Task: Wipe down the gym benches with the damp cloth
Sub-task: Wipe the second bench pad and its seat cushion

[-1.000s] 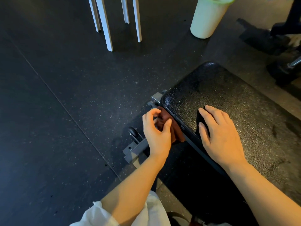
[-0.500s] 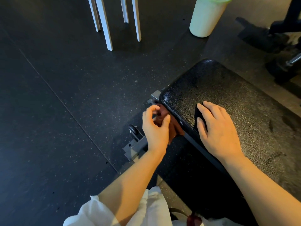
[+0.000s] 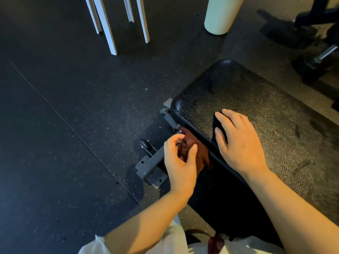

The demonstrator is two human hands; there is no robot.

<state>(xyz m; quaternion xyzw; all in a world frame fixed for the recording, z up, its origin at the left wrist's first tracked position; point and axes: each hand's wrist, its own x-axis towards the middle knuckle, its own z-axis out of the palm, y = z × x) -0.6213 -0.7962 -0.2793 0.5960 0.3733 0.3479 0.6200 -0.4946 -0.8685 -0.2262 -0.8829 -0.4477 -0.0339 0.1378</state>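
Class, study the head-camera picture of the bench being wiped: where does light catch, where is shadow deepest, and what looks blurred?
Head view: warm sheen on the textured bench pad near its far corner; deepest shadow under the pad's near side; the left hand and the brown cloth it holds look slightly motion-blurred; the right hand, flat on the pad, is sharper; the white legs splay from wide-angle distortion.

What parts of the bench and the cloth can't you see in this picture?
Head view only:
- Cloth: mostly behind the left hand and tucked against the pad's side; whether it is damp cannot be told.
- Bench pad: its far end is cut off by the right edge; the right hand covers a patch.
- Bench frame: the part under the pad is hidden in shadow.
- Pale container: its top is cut off by the upper edge.
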